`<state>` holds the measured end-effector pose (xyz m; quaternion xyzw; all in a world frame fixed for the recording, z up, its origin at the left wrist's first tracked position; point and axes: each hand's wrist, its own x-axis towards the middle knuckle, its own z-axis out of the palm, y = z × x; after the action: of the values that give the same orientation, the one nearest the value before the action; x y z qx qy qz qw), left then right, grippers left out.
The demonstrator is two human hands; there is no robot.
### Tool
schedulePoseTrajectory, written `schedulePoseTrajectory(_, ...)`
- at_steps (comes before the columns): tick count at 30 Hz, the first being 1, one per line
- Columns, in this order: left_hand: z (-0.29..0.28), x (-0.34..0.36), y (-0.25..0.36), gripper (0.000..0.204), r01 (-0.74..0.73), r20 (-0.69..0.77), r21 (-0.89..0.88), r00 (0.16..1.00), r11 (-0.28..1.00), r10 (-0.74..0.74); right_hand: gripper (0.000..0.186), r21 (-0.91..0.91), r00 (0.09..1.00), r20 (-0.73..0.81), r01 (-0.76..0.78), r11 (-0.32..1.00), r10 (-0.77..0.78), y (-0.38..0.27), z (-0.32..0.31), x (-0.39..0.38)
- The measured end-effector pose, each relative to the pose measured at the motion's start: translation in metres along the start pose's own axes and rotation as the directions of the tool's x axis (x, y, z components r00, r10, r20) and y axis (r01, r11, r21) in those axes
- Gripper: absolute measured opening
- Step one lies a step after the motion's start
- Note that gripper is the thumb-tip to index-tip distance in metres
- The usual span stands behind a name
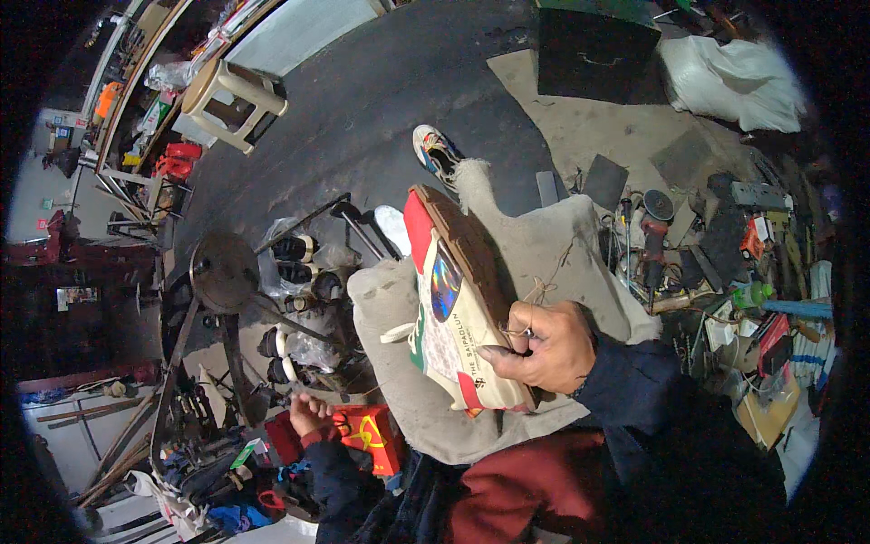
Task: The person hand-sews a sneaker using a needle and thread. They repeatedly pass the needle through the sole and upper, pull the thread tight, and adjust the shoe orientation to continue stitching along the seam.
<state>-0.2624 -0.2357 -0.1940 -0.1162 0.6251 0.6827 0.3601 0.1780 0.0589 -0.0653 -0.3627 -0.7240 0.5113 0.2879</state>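
A cream sneaker [453, 331] with a red toe, green trim and a shiny iridescent patch lies tilted on its side across my lap, its brown sole [476, 258] turned toward the right. Against the sole edge near the heel, my right hand [553, 349] is closed in a pinch, thumb touching the upper. Something small and dark shows between thumb and forefinger, too small to name. Thin thread [542, 288] curls just above that hand. Away to the lower left, my left hand [311, 415] has its fingers curled; what they hold, if anything, is hidden. A grey-beige cloth [535, 240] covers my legs.
Left of my lap stands a metal stand with a round top [224, 272], several shoes in plastic [299, 272] beside it. An orange-red box [370, 438] sits by my left hand. To the right are an angle grinder [654, 231] and scattered tools. A beige stool [234, 102] stands farther off.
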Motion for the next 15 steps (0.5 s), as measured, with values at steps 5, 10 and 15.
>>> schedulePoseTrajectory(5, 0.009, -0.063, 0.028, 0.042, 0.037, -0.095, 0.666, 0.995, 0.745, 0.036, 0.041, 0.021, 0.999, -0.028, 0.018, 1.000, -0.017, -0.002, -0.007, -0.004)
schedulePoseTrajectory(10, 0.118, -0.161, -0.006, 0.046, -0.595, 0.346, 0.529, 0.802, 0.605, 0.487, 0.040, 0.026, 0.997, -0.058, 0.056, 0.998, -0.054, -0.001, -0.005, -0.004)
schedulePoseTrajectory(15, 0.218, -0.237, -0.067, 0.050, -0.028, 0.625, 0.043, 0.780, 0.999, -0.005, 0.036, 0.064, 0.999, -0.039, 0.002, 0.998, 0.001, -0.003, -0.008, -0.008)
